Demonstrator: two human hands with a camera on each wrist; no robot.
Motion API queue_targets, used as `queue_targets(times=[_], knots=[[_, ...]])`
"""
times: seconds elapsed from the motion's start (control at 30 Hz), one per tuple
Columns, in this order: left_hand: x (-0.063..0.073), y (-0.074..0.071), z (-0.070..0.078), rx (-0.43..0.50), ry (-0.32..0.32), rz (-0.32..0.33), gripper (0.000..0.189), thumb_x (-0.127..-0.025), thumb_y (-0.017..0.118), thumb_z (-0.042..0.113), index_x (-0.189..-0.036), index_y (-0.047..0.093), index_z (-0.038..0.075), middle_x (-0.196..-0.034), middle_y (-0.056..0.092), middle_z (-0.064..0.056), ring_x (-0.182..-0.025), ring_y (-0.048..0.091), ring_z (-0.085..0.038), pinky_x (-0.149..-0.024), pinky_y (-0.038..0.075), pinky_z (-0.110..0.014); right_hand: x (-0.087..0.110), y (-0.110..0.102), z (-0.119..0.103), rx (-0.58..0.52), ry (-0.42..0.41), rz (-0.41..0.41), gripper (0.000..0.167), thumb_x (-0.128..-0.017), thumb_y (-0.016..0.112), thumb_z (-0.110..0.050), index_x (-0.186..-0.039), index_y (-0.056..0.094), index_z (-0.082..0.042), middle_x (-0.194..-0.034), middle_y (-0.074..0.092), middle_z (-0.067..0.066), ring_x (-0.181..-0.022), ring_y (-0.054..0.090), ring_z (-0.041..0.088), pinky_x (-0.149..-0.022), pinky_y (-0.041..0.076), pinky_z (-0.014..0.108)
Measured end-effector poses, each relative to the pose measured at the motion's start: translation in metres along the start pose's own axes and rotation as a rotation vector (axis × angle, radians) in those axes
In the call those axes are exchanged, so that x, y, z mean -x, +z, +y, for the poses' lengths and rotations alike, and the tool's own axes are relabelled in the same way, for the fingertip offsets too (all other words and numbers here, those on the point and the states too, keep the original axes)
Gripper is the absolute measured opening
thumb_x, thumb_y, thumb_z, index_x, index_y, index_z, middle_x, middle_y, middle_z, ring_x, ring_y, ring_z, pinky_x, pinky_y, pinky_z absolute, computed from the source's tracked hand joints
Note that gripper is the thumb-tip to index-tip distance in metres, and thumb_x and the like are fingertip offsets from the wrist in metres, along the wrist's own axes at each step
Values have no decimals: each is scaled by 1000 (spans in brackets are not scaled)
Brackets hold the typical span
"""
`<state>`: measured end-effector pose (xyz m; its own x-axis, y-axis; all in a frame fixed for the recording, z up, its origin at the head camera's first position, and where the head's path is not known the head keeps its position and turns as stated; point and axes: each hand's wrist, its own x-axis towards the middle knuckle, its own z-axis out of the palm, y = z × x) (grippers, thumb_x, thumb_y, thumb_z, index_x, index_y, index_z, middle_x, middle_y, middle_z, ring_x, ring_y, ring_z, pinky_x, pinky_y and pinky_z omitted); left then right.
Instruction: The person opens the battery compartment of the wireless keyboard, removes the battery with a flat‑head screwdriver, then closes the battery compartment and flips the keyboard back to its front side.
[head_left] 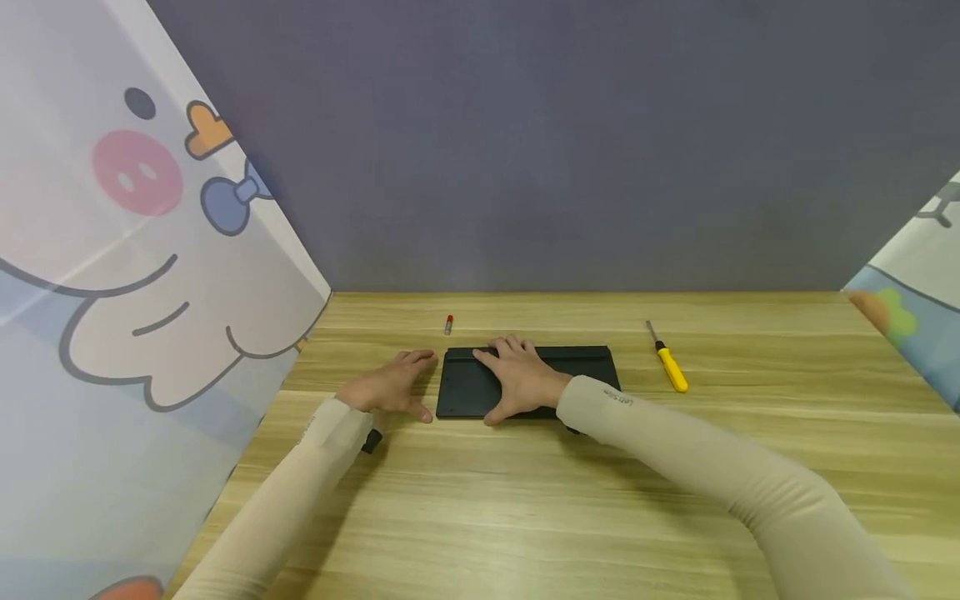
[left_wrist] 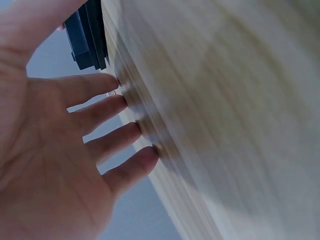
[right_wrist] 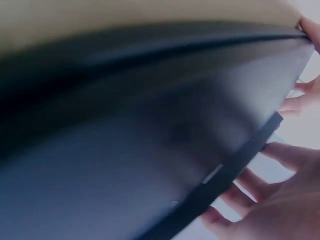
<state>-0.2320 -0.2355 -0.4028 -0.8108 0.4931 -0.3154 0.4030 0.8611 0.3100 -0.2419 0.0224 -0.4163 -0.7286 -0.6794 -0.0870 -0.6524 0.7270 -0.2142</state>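
A flat black keyboard (head_left: 468,393), apparently face down, lies on the wooden table with a raised strip along its far side. Across its width spreads my right hand (head_left: 522,382), thumb at the near edge and fingers over the far strip; the right wrist view shows those fingers (right_wrist: 240,195) bent along the strip. Just left of the keyboard, apart from it, is my left hand (head_left: 393,385), holding nothing. Its fingers (left_wrist: 112,110) are spread, tips at the tabletop in the left wrist view. My right hand and forearm hide part of the keyboard.
A small red and silver battery (head_left: 448,325) lies beyond the keyboard's left end. To the right rests a screwdriver (head_left: 671,368) with a yellow handle, its shaft pointing away. A grey wall (head_left: 570,167) borders the table's far edge, and a cartoon-printed panel (head_left: 150,333) flanks the left side.
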Motion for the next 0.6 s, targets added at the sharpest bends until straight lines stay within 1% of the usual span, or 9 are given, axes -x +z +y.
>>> queue_targets(times=[0.1, 0.23, 0.43, 0.6], knots=[[0, 0, 1, -7, -14, -8, 106, -70, 81, 45, -149, 25, 3, -154, 18, -13, -139, 14, -35, -104, 28, -52, 2, 1, 0, 0, -14, 32, 111, -63, 73, -69, -150, 29, -16, -144, 30, 14, -128, 29, 32, -100, 24, 52], [0, 0, 2, -3, -3, -3, 105, -70, 81, 45, -149, 26, 3, -154, 18, -13, -139, 14, -35, -104, 28, -52, 4, 2, 2, -8, -28, 63, 111, -62, 73, -69, -149, 31, -17, -143, 32, 14, -127, 31, 31, -99, 25, 52], [1, 0, 3, 0, -2, -3, 105, -70, 82, 44, -149, 26, 3, -154, 18, -13, -139, 13, -36, -104, 28, -52, 6, -1, 6, -23, -70, 91, 112, -61, 73, -71, -149, 31, -17, -144, 32, 15, -128, 30, 31, -99, 25, 52], [0, 0, 2, -23, -14, -1, 105, -69, 82, 45, -149, 27, 5, -154, 18, -13, -139, 14, -35, -104, 28, -52, 8, -8, 8, -70, -84, 119, 111, -61, 74, -69, -150, 29, -19, -145, 31, 13, -129, 29, 31, -101, 23, 54]])
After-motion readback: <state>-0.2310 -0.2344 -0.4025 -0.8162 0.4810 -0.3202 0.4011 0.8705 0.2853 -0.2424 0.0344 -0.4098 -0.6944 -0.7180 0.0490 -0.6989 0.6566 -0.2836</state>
